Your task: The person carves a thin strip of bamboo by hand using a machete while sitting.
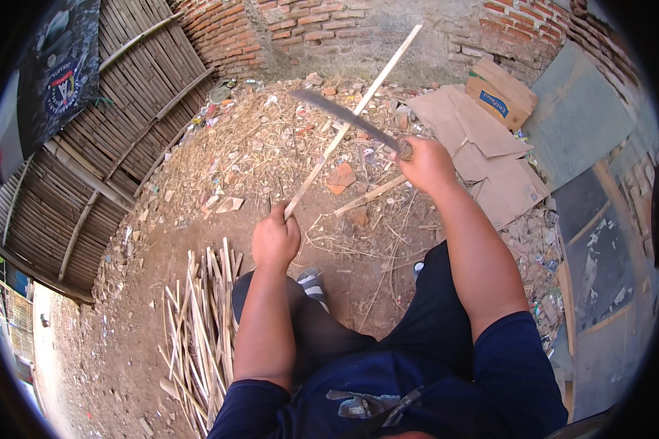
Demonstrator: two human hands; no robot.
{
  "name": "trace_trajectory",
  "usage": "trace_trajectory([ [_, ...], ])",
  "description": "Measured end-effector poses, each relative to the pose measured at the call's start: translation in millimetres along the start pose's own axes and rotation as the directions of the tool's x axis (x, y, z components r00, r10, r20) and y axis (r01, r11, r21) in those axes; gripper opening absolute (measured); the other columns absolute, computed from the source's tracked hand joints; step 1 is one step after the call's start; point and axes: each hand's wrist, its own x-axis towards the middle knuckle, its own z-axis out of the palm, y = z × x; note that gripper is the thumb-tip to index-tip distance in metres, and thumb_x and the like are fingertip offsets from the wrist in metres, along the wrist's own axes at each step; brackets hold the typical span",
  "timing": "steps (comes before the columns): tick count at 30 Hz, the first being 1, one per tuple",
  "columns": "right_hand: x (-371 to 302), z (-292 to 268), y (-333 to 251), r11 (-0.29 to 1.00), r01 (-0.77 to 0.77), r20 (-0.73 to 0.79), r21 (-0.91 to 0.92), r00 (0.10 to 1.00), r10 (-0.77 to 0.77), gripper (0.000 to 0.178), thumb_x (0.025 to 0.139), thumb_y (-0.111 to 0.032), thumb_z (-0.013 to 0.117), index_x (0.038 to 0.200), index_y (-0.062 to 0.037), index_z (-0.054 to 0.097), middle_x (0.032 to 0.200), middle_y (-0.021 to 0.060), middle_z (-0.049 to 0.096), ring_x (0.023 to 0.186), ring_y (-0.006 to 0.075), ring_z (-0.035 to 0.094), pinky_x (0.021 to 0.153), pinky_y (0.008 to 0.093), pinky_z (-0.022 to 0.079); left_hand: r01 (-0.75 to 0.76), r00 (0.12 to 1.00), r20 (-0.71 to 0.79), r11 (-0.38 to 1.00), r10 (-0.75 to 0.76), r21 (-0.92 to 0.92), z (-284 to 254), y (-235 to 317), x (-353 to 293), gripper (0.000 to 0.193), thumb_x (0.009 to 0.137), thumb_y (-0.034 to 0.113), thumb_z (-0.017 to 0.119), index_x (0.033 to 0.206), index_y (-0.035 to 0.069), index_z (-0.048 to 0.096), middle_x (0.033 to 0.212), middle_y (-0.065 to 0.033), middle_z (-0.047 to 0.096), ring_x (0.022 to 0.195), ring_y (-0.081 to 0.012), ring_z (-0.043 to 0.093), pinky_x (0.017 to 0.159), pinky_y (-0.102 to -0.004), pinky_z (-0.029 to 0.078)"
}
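Closed around the lower end of a long, thin, straight-edged wooden strip (343, 134): the fingers of the left hand (277, 241). Pale and dry-looking, slanting up and away to the right, out over the littered ground (165, 238). Wrapped around a stubby brown handle (406, 151): the fingers of the right hand (426, 164). Reaching leftward from that handle, a broad dark metal blade (333, 108), flat and slightly tapering, across the strip near its middle; impossible to tell whether touching it. Just beside the left leg, a loose heap of similar strips (201, 329), narrow, splintery and uneven at the ends. Underfoot, bare brown soil, rougher farther out with straw-like shavings and rubble. Ahead of the hands, a flat, angular orange brick fragment (340, 178), with a pale stick (373, 196) close by. To the right, creased sheets of flattened cardboard (483, 139), with a boxy brown carton (501, 95) at their far edge. Beyond, a crumbling wall (329, 29) of red brick and patchy grey mortar; at left, a ribbed panel (143, 73) of slender bamboo-like slats.
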Motion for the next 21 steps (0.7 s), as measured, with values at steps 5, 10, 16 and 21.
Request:
trace_trajectory([
  [5,-5.5,2.3,-7.7,0.999,0.044,0.086,-0.005,0.995,-0.043,0.027,0.088,-0.032,0.079,0.108,-0.0147,0.076,0.086,0.0114,0.075,0.085,0.0328,0.074,0.072,0.0495,0.057,0.005,1.000,0.019,1.000,-0.005,-0.007,-0.7,1.2,-2.1,0.038,0.097,0.025,0.058,0.128,0.007,0.070,0.096,-0.0313,0.072,0.092,-0.0491,0.071,0.083,-0.0560,0.055],
  [10,-20.3,10.4,-37.5,0.913,0.376,0.165,-0.158,0.922,-0.351,0.030,0.078,-0.018,0.077,0.108,-0.0223,0.077,0.090,0.0060,0.075,0.086,0.0297,0.075,0.075,0.0489,0.058,-0.025,1.000,-0.015,0.999,0.025,0.021,7.2,-6.7,0.5,0.037,0.094,0.025,0.057,0.126,0.012,0.071,0.095,-0.0267,0.074,0.090,-0.0475,0.072,0.083,-0.0565,0.057],
  [16,-2.6,7.5,-8.4,0.993,0.114,-0.002,-0.024,0.993,-0.114,0.027,0.082,-0.021,0.078,0.108,-0.0159,0.077,0.090,0.0123,0.074,0.086,0.0351,0.073,0.078,0.0491,0.058,-0.051,0.997,-0.061,0.996,0.047,-0.067,0.5,-0.1,-1.5,0.035,0.096,0.024,0.059,0.125,0.007,0.071,0.091,-0.0297,0.072,0.088,-0.0492,0.071,0.080,-0.0566,0.055],
  [21,-3.7,1.9,-2.8,0.994,0.108,-0.020,-0.010,0.994,-0.108,0.028,0.084,-0.028,0.080,0.106,-0.0121,0.075,0.086,0.0137,0.074,0.085,0.0355,0.074,0.075,0.0485,0.058,-0.044,0.999,-0.031,0.998,0.043,-0.046,4.2,-0.7,-1.3,0.035,0.097,0.023,0.060,0.125,0.005,0.070,0.089,-0.0305,0.071,0.088,-0.0497,0.070,0.080,-0.0565,0.055],
])
